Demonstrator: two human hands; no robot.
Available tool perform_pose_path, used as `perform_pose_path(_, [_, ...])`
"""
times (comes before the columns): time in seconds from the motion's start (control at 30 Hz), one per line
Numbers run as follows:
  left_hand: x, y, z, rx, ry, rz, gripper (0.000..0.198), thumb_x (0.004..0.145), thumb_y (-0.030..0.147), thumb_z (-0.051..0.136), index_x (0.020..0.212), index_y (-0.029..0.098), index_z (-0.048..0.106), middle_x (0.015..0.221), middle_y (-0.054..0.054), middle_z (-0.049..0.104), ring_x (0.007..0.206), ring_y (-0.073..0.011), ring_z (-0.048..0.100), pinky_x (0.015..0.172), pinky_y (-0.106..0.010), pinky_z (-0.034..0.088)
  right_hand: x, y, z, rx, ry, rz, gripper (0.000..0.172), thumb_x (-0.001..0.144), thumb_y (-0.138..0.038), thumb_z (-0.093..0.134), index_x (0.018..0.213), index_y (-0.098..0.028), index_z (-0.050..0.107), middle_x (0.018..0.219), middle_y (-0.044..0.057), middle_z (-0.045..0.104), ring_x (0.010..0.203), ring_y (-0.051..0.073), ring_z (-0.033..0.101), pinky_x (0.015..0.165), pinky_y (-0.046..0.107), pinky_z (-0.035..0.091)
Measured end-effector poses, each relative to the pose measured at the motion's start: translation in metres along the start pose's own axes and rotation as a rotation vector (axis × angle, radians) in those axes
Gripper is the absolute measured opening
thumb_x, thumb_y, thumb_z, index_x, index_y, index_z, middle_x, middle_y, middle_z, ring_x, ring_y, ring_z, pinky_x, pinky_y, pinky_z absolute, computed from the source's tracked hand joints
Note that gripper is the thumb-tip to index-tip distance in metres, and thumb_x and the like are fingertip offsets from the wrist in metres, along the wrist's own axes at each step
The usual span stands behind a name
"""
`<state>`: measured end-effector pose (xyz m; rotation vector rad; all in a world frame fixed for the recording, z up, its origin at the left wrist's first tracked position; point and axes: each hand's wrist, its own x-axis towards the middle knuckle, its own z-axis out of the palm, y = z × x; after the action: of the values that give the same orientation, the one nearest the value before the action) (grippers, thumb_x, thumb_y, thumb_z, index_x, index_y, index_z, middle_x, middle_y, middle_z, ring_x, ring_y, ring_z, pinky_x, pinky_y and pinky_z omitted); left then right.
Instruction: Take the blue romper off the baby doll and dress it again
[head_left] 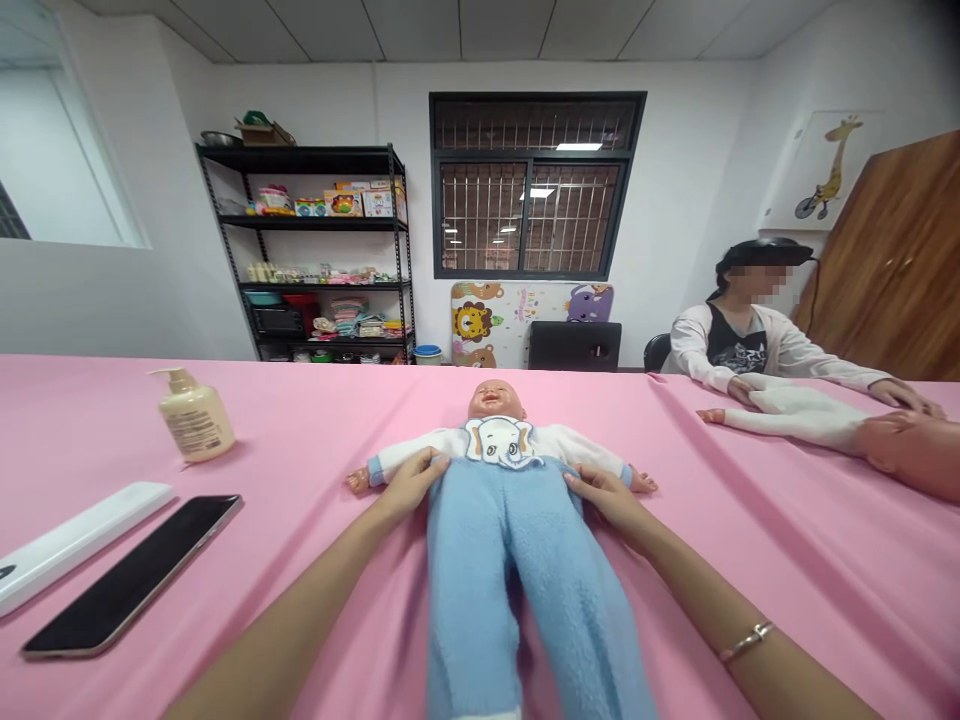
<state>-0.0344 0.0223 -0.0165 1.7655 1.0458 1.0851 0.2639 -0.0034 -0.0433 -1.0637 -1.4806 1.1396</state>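
A baby doll [493, 400] lies on its back on a pink-covered table, its head away from me and its arms spread to both sides. It wears a white top with an elephant face [501, 440] on the chest and fluffy light-blue trousers [480, 550]. My left hand [415, 478] pinches the trousers' waist at the left side. At the opposite side, my right hand [602, 492] grips the waist edge between thumb and fingers. The trouser legs reach towards me and run out of the picture at the bottom.
To the left on the pink cloth [300, 420] stand a pump bottle [195, 418], a white device [82, 540] and a black phone [135, 575]. A co-worker [739, 320] sits at right, hands on another doll [810, 420]. Behind are a black shelf [322, 222] and a black chair [574, 346].
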Motion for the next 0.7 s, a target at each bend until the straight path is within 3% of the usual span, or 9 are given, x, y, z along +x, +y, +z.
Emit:
perform_pose_path(0.1, [0.003, -0.005, 0.005, -0.055, 0.138, -0.023, 0.037, 0.076, 0.053, 0.049, 0.074, 0.016, 0.048, 0.07, 0.002, 0.046, 0.066, -0.0125, 0.043, 0.062, -0.023, 0.036, 0.003, 0.005, -0.001, -0.065, 0.115, -0.043, 0.038, 0.072, -0.054, 0.057, 0.078, -0.016, 0.055, 0.067, -0.001, 0.053, 0.064, 0.013, 0.048, 0.062, 0.025, 0.037])
perform_pose_path(0.27, [0.007, -0.018, 0.007, -0.017, 0.1, 0.012, 0.033, 0.073, 0.048, 0.055, 0.076, 0.015, 0.048, 0.071, 0.001, 0.051, 0.066, -0.0128, 0.047, 0.062, -0.024, 0.038, 0.012, 0.021, 0.001, -0.491, 0.232, -0.168, 0.027, 0.077, -0.04, 0.049, 0.063, -0.017, 0.05, 0.062, 0.0, 0.051, 0.063, 0.016, 0.046, 0.063, 0.029, 0.035])
perform_pose_path(0.33, [0.008, -0.023, 0.005, 0.004, 0.118, 0.035, 0.03, 0.072, 0.043, 0.056, 0.079, 0.014, 0.05, 0.078, -0.002, 0.055, 0.072, -0.0148, 0.051, 0.068, -0.026, 0.041, 0.009, 0.012, 0.006, -0.527, 0.34, -0.216, 0.02, 0.077, -0.036, 0.049, 0.072, -0.017, 0.052, 0.073, 0.003, 0.056, 0.073, 0.019, 0.05, 0.069, 0.032, 0.037])
perform_pose_path(0.43, [0.009, -0.031, 0.002, 0.087, 0.183, 0.073, 0.023, 0.072, 0.034, 0.055, 0.083, 0.014, 0.052, 0.084, -0.004, 0.057, 0.078, -0.0168, 0.054, 0.074, -0.029, 0.043, -0.011, -0.028, 0.027, -0.547, 0.547, -0.372, 0.019, 0.078, -0.037, 0.054, 0.079, -0.018, 0.051, 0.082, 0.005, 0.056, 0.082, 0.02, 0.05, 0.073, 0.032, 0.039])
perform_pose_path(0.5, [0.009, -0.034, 0.0, 0.13, 0.182, 0.096, 0.02, 0.074, 0.031, 0.052, 0.083, 0.014, 0.052, 0.084, -0.004, 0.058, 0.078, -0.017, 0.055, 0.075, -0.03, 0.043, -0.036, -0.06, 0.051, -0.507, 0.404, -0.427, 0.022, 0.082, -0.04, 0.051, 0.073, -0.02, 0.048, 0.072, 0.003, 0.054, 0.068, 0.016, 0.048, 0.065, 0.029, 0.04])
perform_pose_path(0.6, [0.01, -0.036, -0.002, 0.152, 0.164, 0.109, 0.018, 0.076, 0.032, 0.05, 0.083, 0.015, 0.052, 0.081, -0.004, 0.058, 0.076, -0.0172, 0.056, 0.074, -0.03, 0.044, -0.075, -0.09, 0.096, -0.636, -0.167, -0.558, 0.022, 0.083, -0.041, 0.052, 0.078, -0.02, 0.051, 0.074, 0.001, 0.056, 0.066, 0.013, 0.05, 0.058, 0.025, 0.039])
perform_pose_path(0.63, [0.009, -0.036, -0.001, 0.154, 0.163, 0.109, 0.019, 0.076, 0.033, 0.05, 0.083, 0.015, 0.052, 0.081, -0.004, 0.058, 0.075, -0.0173, 0.056, 0.073, -0.03, 0.044, -0.085, -0.092, 0.109, -0.751, -0.284, -0.693, 0.025, 0.08, -0.043, 0.056, 0.078, -0.019, 0.052, 0.076, 0.001, 0.057, 0.066, 0.014, 0.049, 0.056, 0.024, 0.038])
perform_pose_path(0.67, [0.009, -0.035, -0.001, 0.156, 0.164, 0.108, 0.02, 0.076, 0.034, 0.05, 0.082, 0.015, 0.051, 0.08, -0.003, 0.058, 0.075, -0.0174, 0.055, 0.073, -0.03, 0.043, -0.093, -0.091, 0.121, -0.847, -0.318, -0.861, 0.025, 0.082, -0.041, 0.054, 0.072, -0.018, 0.05, 0.069, 0.001, 0.055, 0.06, 0.013, 0.046, 0.049, 0.025, 0.033])
perform_pose_path(0.7, [0.009, -0.033, 0.0, 0.163, 0.168, 0.108, 0.021, 0.076, 0.035, 0.05, 0.082, 0.016, 0.051, 0.08, -0.003, 0.058, 0.074, -0.0175, 0.055, 0.072, -0.03, 0.043, -0.098, -0.088, 0.13, -0.946, -0.309, -0.921, 0.025, 0.083, -0.037, 0.054, 0.069, -0.017, 0.049, 0.067, 0.001, 0.054, 0.057, 0.013, 0.045, 0.047, 0.025, 0.029])
